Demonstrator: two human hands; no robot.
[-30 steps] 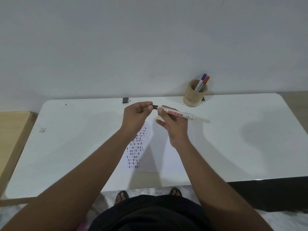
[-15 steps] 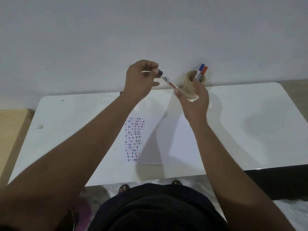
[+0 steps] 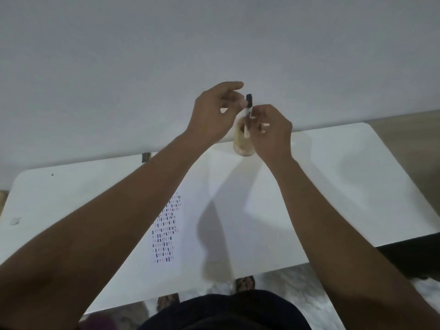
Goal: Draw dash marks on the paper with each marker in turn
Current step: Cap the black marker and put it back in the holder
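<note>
The black-capped marker (image 3: 248, 110) was pinched upright in the right hand (image 3: 271, 132) over the wooden cup (image 3: 241, 145) — the left hand (image 3: 212, 115) loosely curled beside its cap. It was best lowered straight, then released; the paper (image 3: 190, 234) lay below.

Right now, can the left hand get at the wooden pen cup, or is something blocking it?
Probably yes. The left hand is up beside the wooden cup, just left of it, with bare table between. But the right hand and the black-capped marker crowd the cup's mouth, so only its left wall looks free.
</note>
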